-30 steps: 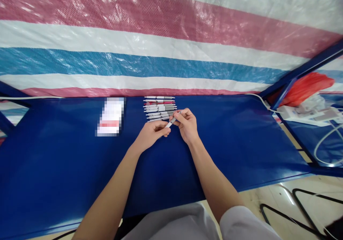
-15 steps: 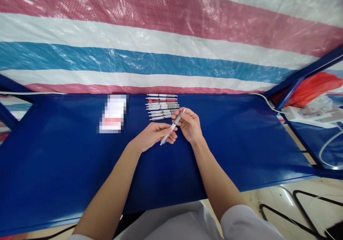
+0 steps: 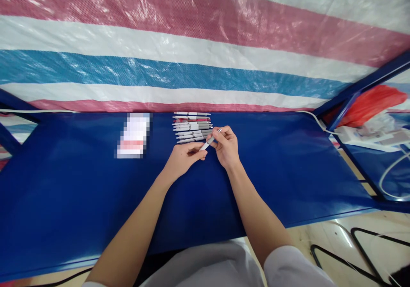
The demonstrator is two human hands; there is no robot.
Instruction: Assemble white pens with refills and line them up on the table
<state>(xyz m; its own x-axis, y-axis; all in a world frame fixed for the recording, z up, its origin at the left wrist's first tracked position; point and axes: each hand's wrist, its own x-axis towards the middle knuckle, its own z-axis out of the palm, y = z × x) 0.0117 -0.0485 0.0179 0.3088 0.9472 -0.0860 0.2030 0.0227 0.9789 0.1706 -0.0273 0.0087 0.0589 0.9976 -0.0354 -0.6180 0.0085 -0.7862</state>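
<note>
Both my hands hold one white and grey pen (image 3: 209,142) just above the blue table (image 3: 288,171). My left hand (image 3: 183,158) is closed around its lower end. My right hand (image 3: 226,144) pinches the upper, grey part near the tip. The pen slants from lower left to upper right. Directly behind my hands lies a neat row of several pens (image 3: 192,127), side by side, one of them red.
A blurred white and red packet (image 3: 133,135) lies on the table left of the pens. A striped tarp (image 3: 192,56) hangs behind the table. A red bag (image 3: 371,101), a white power strip (image 3: 358,135) and cables sit at the right.
The pen has been drawn further into my left hand, so less of it shows below the fingers. Both hands have shifted slightly up and towards the row of pens.
</note>
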